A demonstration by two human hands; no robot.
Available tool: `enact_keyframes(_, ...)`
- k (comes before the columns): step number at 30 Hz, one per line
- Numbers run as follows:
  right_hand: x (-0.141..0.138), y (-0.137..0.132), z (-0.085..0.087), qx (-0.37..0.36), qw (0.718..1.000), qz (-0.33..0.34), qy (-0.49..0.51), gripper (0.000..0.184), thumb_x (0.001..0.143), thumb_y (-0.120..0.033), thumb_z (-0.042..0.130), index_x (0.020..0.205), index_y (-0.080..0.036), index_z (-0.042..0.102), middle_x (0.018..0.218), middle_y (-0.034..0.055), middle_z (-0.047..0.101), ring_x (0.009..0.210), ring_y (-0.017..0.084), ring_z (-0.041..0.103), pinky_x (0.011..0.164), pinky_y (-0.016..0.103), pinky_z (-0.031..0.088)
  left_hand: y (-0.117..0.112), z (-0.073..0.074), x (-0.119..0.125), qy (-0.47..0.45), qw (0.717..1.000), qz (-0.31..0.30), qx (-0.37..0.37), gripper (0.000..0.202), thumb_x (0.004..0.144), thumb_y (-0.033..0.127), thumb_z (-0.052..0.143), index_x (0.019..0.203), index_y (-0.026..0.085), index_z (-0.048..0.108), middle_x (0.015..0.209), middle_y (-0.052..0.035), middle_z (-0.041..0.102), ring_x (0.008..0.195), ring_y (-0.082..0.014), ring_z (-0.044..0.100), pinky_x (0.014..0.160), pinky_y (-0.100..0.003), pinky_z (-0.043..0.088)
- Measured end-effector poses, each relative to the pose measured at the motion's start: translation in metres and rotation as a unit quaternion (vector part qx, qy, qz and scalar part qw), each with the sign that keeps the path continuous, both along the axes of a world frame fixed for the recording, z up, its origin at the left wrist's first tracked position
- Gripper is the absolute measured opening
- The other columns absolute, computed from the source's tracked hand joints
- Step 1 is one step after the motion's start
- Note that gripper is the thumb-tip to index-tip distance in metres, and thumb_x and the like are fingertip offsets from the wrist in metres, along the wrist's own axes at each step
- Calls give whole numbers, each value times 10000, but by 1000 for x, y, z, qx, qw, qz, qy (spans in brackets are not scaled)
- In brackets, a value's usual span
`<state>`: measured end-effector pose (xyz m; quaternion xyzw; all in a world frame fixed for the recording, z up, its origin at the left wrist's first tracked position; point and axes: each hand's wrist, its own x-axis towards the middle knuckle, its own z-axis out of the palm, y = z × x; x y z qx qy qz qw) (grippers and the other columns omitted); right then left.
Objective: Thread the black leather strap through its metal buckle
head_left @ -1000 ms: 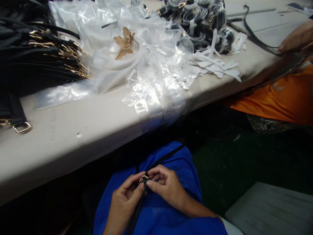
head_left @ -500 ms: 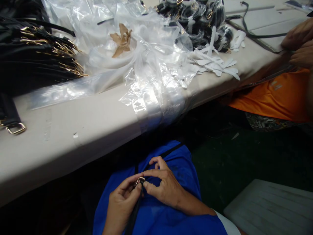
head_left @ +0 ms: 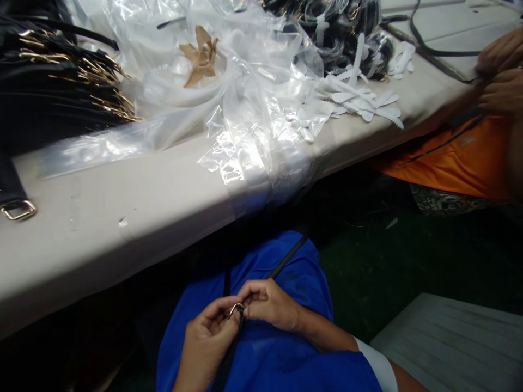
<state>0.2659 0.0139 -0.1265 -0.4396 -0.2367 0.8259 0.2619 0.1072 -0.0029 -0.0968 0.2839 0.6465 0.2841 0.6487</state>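
Observation:
Over my blue-clothed lap, my left hand (head_left: 210,332) pinches a black belt (head_left: 227,362) at its gold buckle (head_left: 236,308). My right hand (head_left: 272,305) is closed at the buckle's other side, thumb and forefinger pressed together on the belt there. One length of the belt hangs down below my left hand. Another black length (head_left: 288,256) runs from behind my right hand up across the blue cloth (head_left: 253,256). What exactly lies between my right fingertips is hidden.
The pale table (head_left: 163,190) bears a pile of black belts with gold buckles (head_left: 53,81), clear plastic bags (head_left: 253,141), white strips (head_left: 359,100) and wrapped coiled belts (head_left: 327,32). A co-worker's hands (head_left: 504,76) are at right. A grey slatted surface (head_left: 453,343) stands lower right.
My right fingers, spread before, have closed in on the buckle and belt. My left hand keeps its pinch. The co-worker's hands have shifted slightly, and a dark strip now shows over the orange cloth.

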Motion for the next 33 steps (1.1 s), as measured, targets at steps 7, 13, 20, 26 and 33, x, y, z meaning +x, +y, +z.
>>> enact_keyframes(7, -1, 1, -6, -73, 996, -18, 46, 335, 502, -224, 772, 804, -101, 696, 765, 38, 692, 710, 135, 609, 726, 262, 438, 0, 7, 6, 11, 999, 39, -22, 453, 452, 428, 864, 775, 138, 735, 737, -90, 715, 689, -226, 676, 625, -244, 565)
enact_keyframes(13, -4, 5, -9, -131, 989, -6, 75, 327, 438, -135, 719, 762, -96, 694, 707, 30, 679, 662, 117, 596, 701, 243, 433, -6, 0, 2, 33, 999, 16, 5, 380, 523, 387, 812, 807, 146, 735, 778, -82, 713, 768, -232, 686, 722, -243, 573)
enact_keyframes(20, -5, 7, -6, -143, 988, 7, 61, 379, 401, -134, 772, 768, -94, 686, 752, 51, 692, 717, 151, 622, 777, 304, 441, -14, -8, 1, 73, 994, -18, 82, 265, 641, 341, 727, 849, 176, 731, 839, -55, 687, 822, -210, 683, 755, -215, 566)
enact_keyframes(26, -6, 3, -10, -129, 990, 9, 55, 401, 403, -155, 804, 781, -90, 688, 759, 51, 688, 715, 146, 614, 782, 312, 433, -13, -3, 5, 108, 983, -30, 143, 202, 680, 307, 671, 825, 180, 730, 788, -37, 664, 756, -181, 681, 676, -176, 553)
enact_keyframes(33, -9, 7, -10, -118, 991, 8, 56, 371, 403, -147, 781, 760, -97, 693, 752, 53, 699, 753, 171, 635, 769, 307, 452, -19, -13, 0, 135, 975, -52, 171, 197, 716, 307, 652, 850, 184, 728, 792, -28, 660, 754, -159, 646, 675, -178, 506)
